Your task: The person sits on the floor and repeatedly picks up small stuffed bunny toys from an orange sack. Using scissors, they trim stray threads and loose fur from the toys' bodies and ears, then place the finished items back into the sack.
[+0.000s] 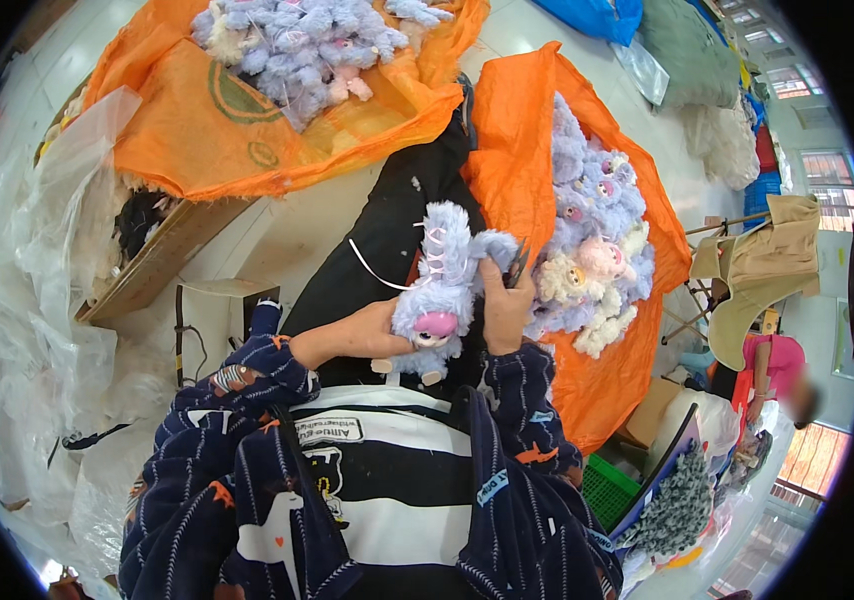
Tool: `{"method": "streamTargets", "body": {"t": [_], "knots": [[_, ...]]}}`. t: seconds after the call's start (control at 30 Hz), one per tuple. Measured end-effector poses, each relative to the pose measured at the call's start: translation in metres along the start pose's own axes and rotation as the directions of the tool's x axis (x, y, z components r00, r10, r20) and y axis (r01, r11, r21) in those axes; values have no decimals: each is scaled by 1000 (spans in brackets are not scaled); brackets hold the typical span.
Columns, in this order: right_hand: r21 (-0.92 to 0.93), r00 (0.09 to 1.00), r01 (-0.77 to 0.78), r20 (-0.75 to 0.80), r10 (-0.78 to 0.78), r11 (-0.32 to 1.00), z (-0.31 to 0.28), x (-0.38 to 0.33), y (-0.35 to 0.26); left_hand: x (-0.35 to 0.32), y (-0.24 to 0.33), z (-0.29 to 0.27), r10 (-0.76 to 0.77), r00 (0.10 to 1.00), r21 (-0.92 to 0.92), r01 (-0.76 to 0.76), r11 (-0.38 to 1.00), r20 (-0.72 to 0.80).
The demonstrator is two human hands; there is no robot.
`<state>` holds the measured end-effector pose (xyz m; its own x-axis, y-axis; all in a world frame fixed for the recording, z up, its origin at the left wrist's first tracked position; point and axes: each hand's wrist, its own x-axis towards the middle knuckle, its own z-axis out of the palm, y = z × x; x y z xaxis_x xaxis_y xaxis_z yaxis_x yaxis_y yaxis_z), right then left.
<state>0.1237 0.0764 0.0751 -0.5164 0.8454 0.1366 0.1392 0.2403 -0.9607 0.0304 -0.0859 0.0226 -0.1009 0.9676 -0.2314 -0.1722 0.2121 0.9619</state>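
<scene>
A pale lavender-blue plush toy [437, 290] with a shiny pink face patch rests over my lap, its small beige feet toward me. One long ear, with pink lacing, points away from me. My left hand [362, 335] is closed around the toy's left side. At its right, my right hand [507, 305] is closed beside the second ear [495, 246], fingers touching the fur. Dark narrow blades of what look like small scissors [520, 260] stick up from that hand; their handles are hidden. A thin white ribbon [375, 268] trails off the toy's left side.
An orange sack [197, 130] piled with similar plush toys [307, 50] lies ahead. Another orange sack [637, 350] at my right holds more toys [597, 240]. Clear plastic sheeting [27, 300] lies left. A green basket [607, 490] and a person in pink [775, 370] are at the right.
</scene>
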Motion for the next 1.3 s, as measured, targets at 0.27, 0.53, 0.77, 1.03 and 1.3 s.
{"method": "streamTargets", "body": {"t": [0.27,0.53,0.77,1.03,1.3], "knots": [[-205,961,-7,269,63,979,1,10,-31,4,-2,5,-45,999,96,44,994,8],[-74,710,-468,561,425,881,-10,23,-18,8,4,1,-50,990,97,38,995,129],[75,834,-243,524,169,967,-7,27,1,16,6,-4,-50,972,-21,57,998,228],[-139,939,221,297,-173,965,-15,35,2,18,-5,-14,-130,955,-307,212,928,267],[-272,917,-16,379,123,962,-46,-11,-12,8,4,-20,-250,968,-634,216,743,38]]}}
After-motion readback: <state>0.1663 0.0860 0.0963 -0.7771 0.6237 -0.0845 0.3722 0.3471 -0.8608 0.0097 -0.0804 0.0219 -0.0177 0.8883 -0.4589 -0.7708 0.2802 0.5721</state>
